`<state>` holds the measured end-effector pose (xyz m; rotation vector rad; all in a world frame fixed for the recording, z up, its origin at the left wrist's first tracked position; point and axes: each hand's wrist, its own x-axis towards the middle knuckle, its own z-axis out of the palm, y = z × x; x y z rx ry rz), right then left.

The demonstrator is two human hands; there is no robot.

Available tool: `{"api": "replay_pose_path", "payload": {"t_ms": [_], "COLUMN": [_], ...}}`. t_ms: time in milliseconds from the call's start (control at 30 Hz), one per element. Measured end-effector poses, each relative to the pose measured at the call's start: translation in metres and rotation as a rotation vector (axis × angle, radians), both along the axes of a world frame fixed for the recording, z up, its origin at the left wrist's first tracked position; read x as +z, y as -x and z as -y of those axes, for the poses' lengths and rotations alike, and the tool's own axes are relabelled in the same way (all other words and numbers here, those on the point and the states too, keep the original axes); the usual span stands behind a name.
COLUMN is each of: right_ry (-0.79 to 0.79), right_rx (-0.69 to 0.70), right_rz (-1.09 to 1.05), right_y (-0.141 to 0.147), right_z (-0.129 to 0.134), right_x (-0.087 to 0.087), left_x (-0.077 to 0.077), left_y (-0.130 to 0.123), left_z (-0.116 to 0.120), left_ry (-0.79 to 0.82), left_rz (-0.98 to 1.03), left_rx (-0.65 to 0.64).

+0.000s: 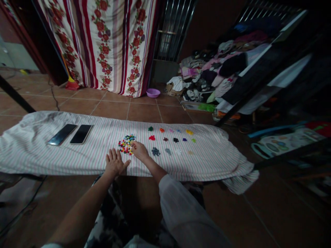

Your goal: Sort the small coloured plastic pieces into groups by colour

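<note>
Your pale right sleeve [186, 210] and bare left forearm [85, 203] come nearest, reaching over your patterned trousers [103, 213] to a striped cloth [108, 120] spread along a low surface. Your left hand [115, 164] lies palm down, fingers spread, holding nothing, just beside a mixed pile of small coloured pieces [126, 146]. Your right hand [140, 151] is at that pile's right side, fingers bent together; whether they pinch a piece you cannot tell. To its right, single-colour clusters stand in three rows, with a dark green cluster [150, 128] far left and a dark grey cluster [155, 151] nearest your hand. Two dark-screened phones [62, 134] lie well left; any lettering on them is too small to read. Cloth stretches between them and the pile. Its near edge runs close below your left wrist, and its right end droops in folds. Dark bars [232, 111] slant past both ends. Beyond lie tiled floor [117, 105], a purple basin [153, 93], a flowered curtain [103, 44] and heaped clothes [207, 74].
</note>
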<state>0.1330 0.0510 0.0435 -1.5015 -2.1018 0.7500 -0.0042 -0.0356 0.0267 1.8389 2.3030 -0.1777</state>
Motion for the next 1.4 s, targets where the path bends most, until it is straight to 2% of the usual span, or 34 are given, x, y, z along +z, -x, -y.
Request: {"api": "replay_pose_path", "payload": {"t_ms": [400,567,767,1000,1200,1400], "right_ry": [-0.086,-0.180,-0.253,-0.169,-0.108,-0.074], "right_rx": [-0.044,-0.158,-0.325,-0.543,-0.704,-0.707], "right_rz": [-0.055,-0.060,-0.128,-0.090,-0.027,0.094], "right_y": [-0.036,-0.068,-0.120,-0.188,-0.234,-0.254], "right_z": [-0.010,-0.017,-0.028,-0.034,-0.039,-0.047], "right_x": [-0.010,-0.017,-0.022,-0.017,-0.013,-0.016], "left_x": [-0.010,-0.009,-0.010,-0.011,-0.008,-0.002], "left_y": [0.005,0.005,0.005,0.006,0.006,0.003], "left_z": [-0.002,-0.002,-0.004,-0.004,-0.004,-0.003], "left_ry": [-0.034,-0.031,-0.009,-0.007,-0.007,0.049], "left_rz": [-0.019,-0.016,-0.020,-0.032,-0.018,-0.034], "left_rx": [-0.009,-0.005,0.009,-0.002,0.006,0.018]}}
